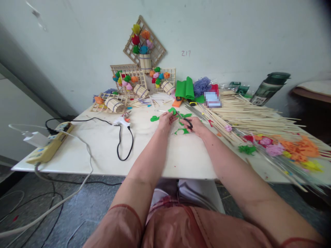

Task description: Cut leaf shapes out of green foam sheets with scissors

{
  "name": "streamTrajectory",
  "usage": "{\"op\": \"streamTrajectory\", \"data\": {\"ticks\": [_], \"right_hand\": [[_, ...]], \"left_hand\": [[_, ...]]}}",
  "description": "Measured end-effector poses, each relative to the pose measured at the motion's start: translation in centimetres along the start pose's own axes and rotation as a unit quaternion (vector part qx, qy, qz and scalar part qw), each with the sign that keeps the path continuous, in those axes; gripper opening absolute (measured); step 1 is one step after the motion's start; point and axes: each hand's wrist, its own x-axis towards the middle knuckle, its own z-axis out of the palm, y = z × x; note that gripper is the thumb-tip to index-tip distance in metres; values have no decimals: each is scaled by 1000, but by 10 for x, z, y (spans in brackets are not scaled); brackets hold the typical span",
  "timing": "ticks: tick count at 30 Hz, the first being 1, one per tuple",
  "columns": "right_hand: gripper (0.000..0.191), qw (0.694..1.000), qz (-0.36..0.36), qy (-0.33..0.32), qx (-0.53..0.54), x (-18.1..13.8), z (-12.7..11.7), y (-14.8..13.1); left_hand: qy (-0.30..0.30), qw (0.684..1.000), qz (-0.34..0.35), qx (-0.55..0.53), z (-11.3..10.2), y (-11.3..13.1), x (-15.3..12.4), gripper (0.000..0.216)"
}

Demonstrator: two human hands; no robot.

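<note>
My left hand point(168, 119) is closed on a small green felt piece point(172, 110), which sticks up past the fingertips. Black-handled scissors point(190, 124) are gripped in my right hand point(194, 126), their blades pointing up and left toward that piece. Whether the blades touch it is too small to tell. Cut green scraps point(182, 131) lie on the table below and beside my hands. Left of my left hand rest rounded green cut-outs point(154, 119).
A white glue gun point(122, 120) with a black cord lies left, near a yellow power strip point(50, 143). Bamboo sticks point(250, 115) cover the right side, with crumpled coloured flowers point(275, 149). Finished flower lattices point(144, 43) stand at the back beside a green roll point(184, 88) and a dark bottle point(270, 89).
</note>
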Motion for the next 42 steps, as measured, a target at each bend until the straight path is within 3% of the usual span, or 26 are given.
{"op": "streamTrajectory", "data": {"ticks": [16,42], "right_hand": [[27,1000,-15,-7,7,-2,-1,-3],[21,1000,-14,-7,2,4,-3,2]], "left_hand": [[-19,999,-14,21,1,1,-3,27],[14,1000,-23,11,3,4,-4,11]]}}
